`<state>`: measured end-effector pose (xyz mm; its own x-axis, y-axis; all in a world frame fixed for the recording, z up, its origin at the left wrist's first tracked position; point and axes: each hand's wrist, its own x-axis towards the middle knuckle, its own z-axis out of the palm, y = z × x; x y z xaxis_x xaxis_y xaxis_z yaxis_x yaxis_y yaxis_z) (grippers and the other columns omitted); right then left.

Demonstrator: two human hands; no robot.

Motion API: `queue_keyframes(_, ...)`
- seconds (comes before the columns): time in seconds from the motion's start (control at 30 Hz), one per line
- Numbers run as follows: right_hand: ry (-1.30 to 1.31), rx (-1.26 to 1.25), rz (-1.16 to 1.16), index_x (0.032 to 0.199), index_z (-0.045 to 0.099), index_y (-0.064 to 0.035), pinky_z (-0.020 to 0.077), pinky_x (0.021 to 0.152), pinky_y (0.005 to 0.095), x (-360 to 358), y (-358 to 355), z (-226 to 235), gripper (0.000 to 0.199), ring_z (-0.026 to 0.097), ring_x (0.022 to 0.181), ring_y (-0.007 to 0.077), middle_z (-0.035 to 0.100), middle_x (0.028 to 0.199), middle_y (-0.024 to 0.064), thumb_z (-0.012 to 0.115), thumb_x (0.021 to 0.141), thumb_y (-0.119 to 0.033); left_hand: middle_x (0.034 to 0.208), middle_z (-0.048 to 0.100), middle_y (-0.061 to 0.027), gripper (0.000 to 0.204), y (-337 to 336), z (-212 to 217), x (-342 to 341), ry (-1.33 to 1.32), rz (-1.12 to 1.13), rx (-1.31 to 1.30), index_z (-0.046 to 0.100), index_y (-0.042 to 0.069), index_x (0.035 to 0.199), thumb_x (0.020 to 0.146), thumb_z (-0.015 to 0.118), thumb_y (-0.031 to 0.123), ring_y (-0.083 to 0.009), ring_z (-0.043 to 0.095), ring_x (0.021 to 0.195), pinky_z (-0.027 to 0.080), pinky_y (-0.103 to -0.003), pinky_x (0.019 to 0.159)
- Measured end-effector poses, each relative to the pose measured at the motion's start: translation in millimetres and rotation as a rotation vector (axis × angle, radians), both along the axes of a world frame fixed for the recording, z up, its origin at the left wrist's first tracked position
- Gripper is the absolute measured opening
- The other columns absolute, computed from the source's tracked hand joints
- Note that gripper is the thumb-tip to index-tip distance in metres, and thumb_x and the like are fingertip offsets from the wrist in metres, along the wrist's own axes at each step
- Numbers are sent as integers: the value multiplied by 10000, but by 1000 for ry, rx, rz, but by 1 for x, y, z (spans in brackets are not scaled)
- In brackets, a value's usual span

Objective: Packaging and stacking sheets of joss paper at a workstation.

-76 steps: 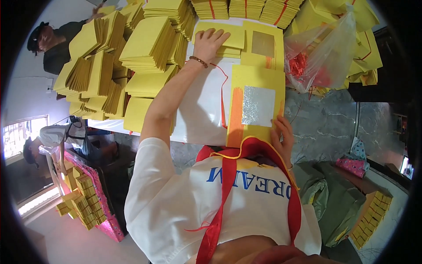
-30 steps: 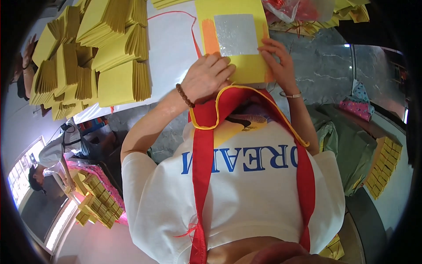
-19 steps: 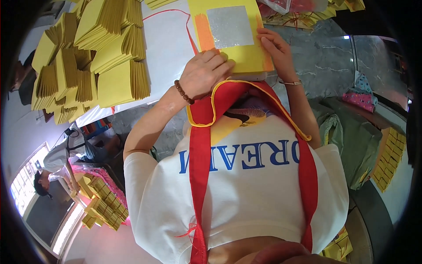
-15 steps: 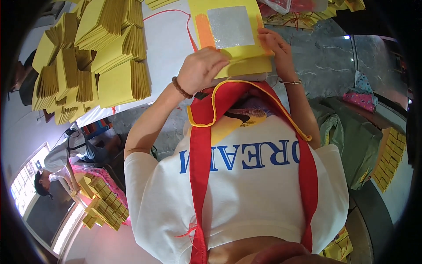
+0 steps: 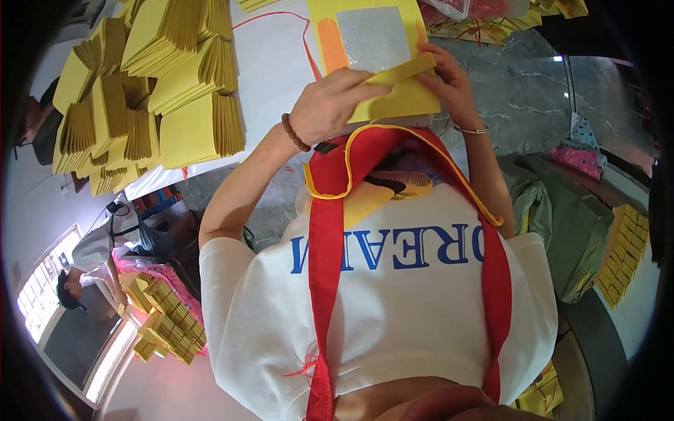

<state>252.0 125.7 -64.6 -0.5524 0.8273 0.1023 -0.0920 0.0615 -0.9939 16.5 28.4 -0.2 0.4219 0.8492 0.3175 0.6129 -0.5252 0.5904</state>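
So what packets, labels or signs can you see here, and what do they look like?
Yellow paper sheet: on the table under both hands, with a silver square and an orange stripe.
Yellow paper stacks: piled at the table's left, flat bundles.
Plastic bag: top edge, clear, red inside.
Yellow bundles: lower left, on a pink tray.

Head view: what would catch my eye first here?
The yellow sheet with a silver square, top centre, its near edge folded up by the left hand and right hand. Stacks of yellow paper crowd the table's left, and a red strap runs down the white shirt.
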Motion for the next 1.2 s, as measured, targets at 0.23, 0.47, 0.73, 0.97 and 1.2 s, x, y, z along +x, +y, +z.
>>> queue_keyframes(0.23, 26, -3, 16, 1134, 569, -71, 377, 956, 284, 1, -1, 1, 330, 458, 1147, 143, 452, 1290, 28, 582, 809, -11, 1013, 544, -43, 460, -6, -7, 9, 317, 26, 180, 562, 143, 1099, 660, 687, 199, -221, 516, 857, 457, -339, 723)
queue_keyframes(0.47, 63, -52, 33, 1147, 563, -65, 376, 945, 266, 3, -1, 3, 300, 453, 1144, 119, 444, 1305, 23, 553, 849, -36, 1025, 573, -80, 438, 3, 0, 0, 158, -58, 37, 571, 108, 1111, 715, 690, 253, -264, 537, 870, 457, -347, 751)
queue_keyframes(0.73, 56, -75, 47, 1214, 522, -54, 303, 1005, 278, 7, 4, 4, 327, 404, 1204, 136, 450, 1310, 30, 468, 924, -194, 856, 596, -96, 284, 10, 1, -8, -65, -42, -151, 598, 105, 1050, 790, 654, 206, -255, 580, 812, 475, -333, 680)
queue_keyframes(0.97, 92, -216, 74, 1246, 494, -66, 341, 977, 293, 7, 2, 8, 393, 401, 1206, 165, 457, 1290, 43, 538, 876, -191, 763, 583, -123, 201, 5, 1, -2, -121, 175, -265, 547, 50, 1039, 845, 551, 101, -286, 581, 683, 471, -361, 619)
queue_keyframes(1.2, -238, 260, -115, 1074, 579, -60, 361, 959, 307, -12, 0, 6, 326, 443, 1142, 194, 481, 1203, 62, 660, 758, -66, 904, 619, -170, 448, 1, 4, -3, 54, 178, -27, 393, 23, 1256, 856, 570, 119, -252, 607, 785, 471, -342, 673)
